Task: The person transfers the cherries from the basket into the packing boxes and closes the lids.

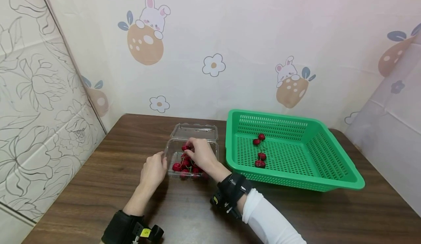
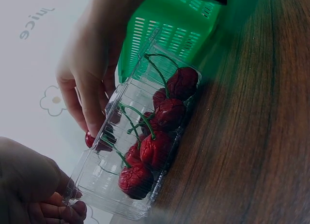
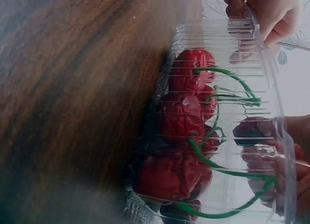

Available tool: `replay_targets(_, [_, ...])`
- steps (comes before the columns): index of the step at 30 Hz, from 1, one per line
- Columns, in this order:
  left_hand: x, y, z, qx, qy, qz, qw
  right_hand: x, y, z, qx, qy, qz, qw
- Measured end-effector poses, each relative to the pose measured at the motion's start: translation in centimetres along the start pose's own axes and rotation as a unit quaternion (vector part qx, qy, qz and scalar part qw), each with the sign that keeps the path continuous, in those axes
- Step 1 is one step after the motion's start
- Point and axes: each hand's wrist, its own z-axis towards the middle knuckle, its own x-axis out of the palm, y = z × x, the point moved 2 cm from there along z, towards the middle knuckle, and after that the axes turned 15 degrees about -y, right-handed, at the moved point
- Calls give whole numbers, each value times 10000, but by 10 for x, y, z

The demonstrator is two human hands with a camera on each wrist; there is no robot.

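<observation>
A clear plastic clamshell box (image 1: 167, 156) stands on the table with its lid (image 1: 194, 131) folded back. Red cherries (image 1: 185, 162) with green stems lie in it, wrinkled in the left wrist view (image 2: 155, 149). My left hand (image 1: 154, 169) pinches the box's left rim between thumb and fingers. Reaching in over the opening, my right hand (image 1: 204, 155) holds a cherry (image 1: 185, 147) at its fingertips, above the others. Through the box wall, the right wrist view shows this dark cherry (image 3: 253, 129) by the fingers.
To the right of the box sits a green perforated basket (image 1: 279, 178) with several cherries (image 1: 260, 163) at its left side. Both stand on a dark wooden table (image 1: 108, 163). A printed curtain (image 1: 210, 35) hangs behind the table's far edge.
</observation>
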Motion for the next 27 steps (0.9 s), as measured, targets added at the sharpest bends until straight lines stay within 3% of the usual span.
replay_targets(12, [-1,0,0,7,-14,5,10000,2,0,-4,121,317,-490,9982])
replay_targets(27, [-1,-1,0,52,13,-17,10000,-28,11,-10,-136,209,-410,9988])
